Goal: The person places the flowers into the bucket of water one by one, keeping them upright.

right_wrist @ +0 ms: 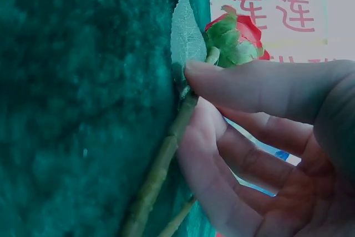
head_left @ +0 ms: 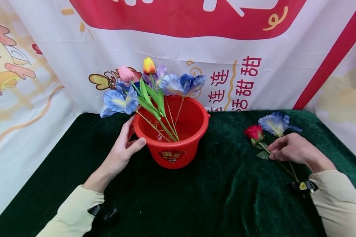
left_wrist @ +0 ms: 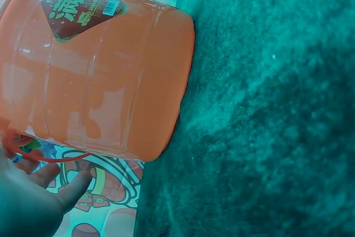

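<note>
A red plastic bucket (head_left: 173, 154) with a dark label stands on green cloth, holding pink and yellow-orange tulips, blue irises and a purple flower. My left hand (head_left: 123, 149) is at its left side, thumb touching the rim; in the left wrist view the loosely extended fingers (left_wrist: 72, 190) lie beside the handle (left_wrist: 66, 159). To the right, my right hand (head_left: 296, 151) pinches the stem of a red rose (head_left: 254, 132) between thumb and forefinger, just by a leaf (right_wrist: 186, 37). A blue iris (head_left: 274, 123) lies behind that hand, its stem passing under the hand.
Dark green velvet cloth (head_left: 195, 204) covers the table. Behind it hangs a white backdrop (head_left: 172, 46) with red print and cartoon figures, close behind the bucket. Each wrist carries a black strap-on camera, the right one (head_left: 308, 186) close to the cloth.
</note>
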Demonstrator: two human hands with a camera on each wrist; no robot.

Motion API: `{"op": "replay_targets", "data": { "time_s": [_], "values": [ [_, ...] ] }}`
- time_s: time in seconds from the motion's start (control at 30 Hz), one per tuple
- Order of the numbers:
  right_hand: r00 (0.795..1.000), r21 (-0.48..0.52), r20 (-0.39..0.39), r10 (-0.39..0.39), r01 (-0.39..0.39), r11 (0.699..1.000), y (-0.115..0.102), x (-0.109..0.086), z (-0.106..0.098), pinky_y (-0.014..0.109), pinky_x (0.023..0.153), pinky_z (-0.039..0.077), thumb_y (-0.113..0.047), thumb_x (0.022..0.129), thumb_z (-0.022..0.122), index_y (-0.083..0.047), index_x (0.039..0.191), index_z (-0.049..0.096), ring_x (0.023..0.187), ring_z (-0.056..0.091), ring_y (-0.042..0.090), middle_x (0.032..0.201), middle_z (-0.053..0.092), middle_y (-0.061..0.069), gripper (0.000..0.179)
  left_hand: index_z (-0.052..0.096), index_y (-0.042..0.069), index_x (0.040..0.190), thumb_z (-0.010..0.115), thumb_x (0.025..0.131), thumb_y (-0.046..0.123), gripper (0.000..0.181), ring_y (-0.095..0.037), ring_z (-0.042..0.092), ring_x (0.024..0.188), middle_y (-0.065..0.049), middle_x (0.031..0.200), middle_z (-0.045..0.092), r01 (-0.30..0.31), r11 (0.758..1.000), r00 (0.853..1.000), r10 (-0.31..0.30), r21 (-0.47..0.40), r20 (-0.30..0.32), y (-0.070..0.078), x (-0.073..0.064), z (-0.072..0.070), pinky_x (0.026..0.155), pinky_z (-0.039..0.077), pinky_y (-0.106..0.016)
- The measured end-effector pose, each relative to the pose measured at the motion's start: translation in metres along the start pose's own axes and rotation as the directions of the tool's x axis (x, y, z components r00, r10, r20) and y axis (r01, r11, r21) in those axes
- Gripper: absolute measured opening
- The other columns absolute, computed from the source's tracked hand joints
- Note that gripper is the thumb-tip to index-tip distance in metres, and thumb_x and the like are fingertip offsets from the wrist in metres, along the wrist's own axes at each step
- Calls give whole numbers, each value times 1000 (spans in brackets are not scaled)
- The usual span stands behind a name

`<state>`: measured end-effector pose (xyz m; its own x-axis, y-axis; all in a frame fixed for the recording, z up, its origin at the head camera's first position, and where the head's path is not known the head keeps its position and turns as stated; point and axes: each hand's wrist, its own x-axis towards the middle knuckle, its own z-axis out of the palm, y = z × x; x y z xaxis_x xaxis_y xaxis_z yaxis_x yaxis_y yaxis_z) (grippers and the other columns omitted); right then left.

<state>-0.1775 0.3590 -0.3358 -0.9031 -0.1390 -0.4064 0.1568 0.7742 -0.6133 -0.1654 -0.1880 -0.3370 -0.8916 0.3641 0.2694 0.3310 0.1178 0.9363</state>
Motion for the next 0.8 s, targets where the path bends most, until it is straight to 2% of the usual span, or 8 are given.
{"op": "replay_targets", "data": {
  "time_s": [0.23,0.47,0.63,0.8],
  "values": [
    [1000,102,8,-15,15,995,-4,0,1,30,86,64,-16,104,67,5,136,67,97,71,16,117,79,7,38,10,28,170,48,111,21,71,-30,26,159,-1,174,21,0,1000,1000,0,-3,1,0,0,0,110,49,-18],
    [999,241,13,-39,35,970,-16,1,5,31,91,64,-16,107,62,6,145,59,100,75,16,118,79,5,43,10,28,170,48,111,21,71,-31,27,159,-1,174,22,1,1000,1000,-1,-4,0,0,0,0,110,49,-18],
    [999,336,-17,-50,53,940,-26,1,10,33,91,65,-16,109,61,8,150,51,99,75,13,116,77,3,49,10,28,170,48,111,21,71,-30,27,159,-1,174,22,3,1000,1000,-3,-9,2,-1,0,0,110,49,-18],
    [998,441,-24,-50,56,896,-35,2,17,34,90,65,-13,110,58,9,154,42,97,79,14,111,77,0,52,11,28,170,48,111,21,71,-29,28,158,-1,174,23,-2,1000,1000,2,-10,1,-1,1,0,110,50,-18]
  ]
}}
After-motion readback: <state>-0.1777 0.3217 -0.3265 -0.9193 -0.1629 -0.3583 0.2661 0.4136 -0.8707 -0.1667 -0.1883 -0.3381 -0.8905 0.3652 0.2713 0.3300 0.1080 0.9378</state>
